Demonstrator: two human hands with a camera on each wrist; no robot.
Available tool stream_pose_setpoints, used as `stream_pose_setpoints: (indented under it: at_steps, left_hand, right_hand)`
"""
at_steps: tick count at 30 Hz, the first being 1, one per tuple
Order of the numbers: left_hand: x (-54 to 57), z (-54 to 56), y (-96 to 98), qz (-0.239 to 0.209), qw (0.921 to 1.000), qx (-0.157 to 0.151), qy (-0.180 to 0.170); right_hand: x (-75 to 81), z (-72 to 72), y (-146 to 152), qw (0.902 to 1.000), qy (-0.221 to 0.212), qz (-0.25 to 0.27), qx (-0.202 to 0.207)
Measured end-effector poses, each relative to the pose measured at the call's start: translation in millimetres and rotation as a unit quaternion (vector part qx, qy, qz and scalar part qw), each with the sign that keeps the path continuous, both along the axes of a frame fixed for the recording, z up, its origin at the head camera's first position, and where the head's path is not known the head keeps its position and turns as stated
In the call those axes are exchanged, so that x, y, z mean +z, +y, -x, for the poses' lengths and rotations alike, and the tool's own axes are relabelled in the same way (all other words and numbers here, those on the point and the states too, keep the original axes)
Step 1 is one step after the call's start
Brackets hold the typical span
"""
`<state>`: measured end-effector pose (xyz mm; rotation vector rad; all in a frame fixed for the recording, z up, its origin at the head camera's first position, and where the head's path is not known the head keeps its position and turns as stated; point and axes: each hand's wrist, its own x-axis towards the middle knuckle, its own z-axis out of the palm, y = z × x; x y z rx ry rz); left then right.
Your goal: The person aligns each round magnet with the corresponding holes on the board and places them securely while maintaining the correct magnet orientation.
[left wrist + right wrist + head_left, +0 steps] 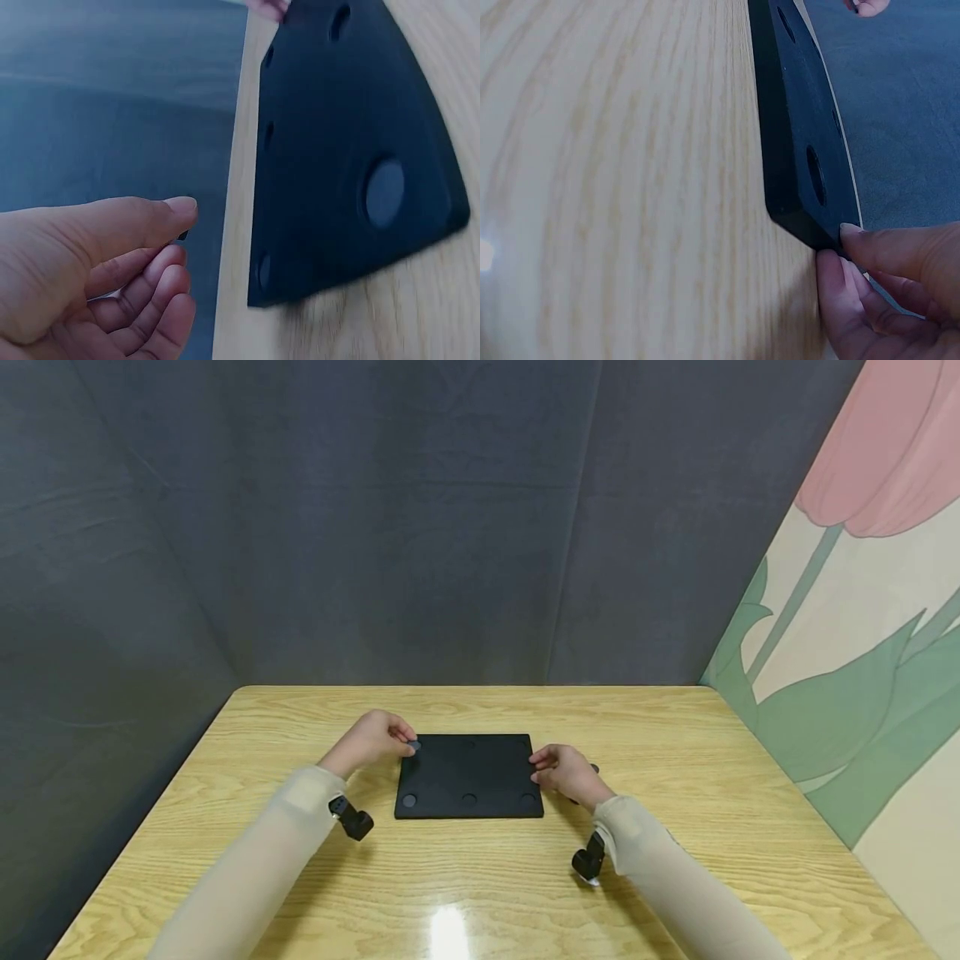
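A flat black board [468,772] with round recesses lies on the table. My left hand [371,743] is at its far left corner, pinching a small dark disc [414,745] between thumb and fingers; in the left wrist view only a sliver of the disc [183,235] shows. A greyish round disc [409,800] appears to sit in the near left recess, also seen as the grey disc [385,192] in the left wrist view. My right hand [892,289] pinches the board's right edge, thumb on the top and fingers against the side.
Small dark pieces [595,768] lie beside my right hand, partly hidden by it. The wooden table [465,877] extends around the board. A dark curtain [405,527] hangs behind it, and a tulip-patterned panel [847,693] stands at the right.
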<state>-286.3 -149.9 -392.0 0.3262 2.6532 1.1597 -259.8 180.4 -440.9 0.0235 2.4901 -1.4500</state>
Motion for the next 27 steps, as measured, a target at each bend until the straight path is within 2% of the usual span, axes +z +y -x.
stream_pose_setpoints:
  at_steps: [6, 13, 27]
  left_hand:
    - [1.5, -5.1, 18.4, -0.008, 0.9996, -0.026, 0.005]
    - [1.7, -14.0, 38.5, -0.026, 0.9987, -0.042, -0.009]
    - [-11.7, -23.8, 63.4, -0.041, 0.9971, -0.063, -0.001]
  right_hand:
    - [-0.2, -0.5, 0, 1.0, 0.003, -0.003, 0.004]
    - [0.0, -0.1, 1, 0.9999, 0.008, -0.004, 0.009]
    - [-0.6, -0.4, -1, 1.0, 0.001, -0.007, 0.0]
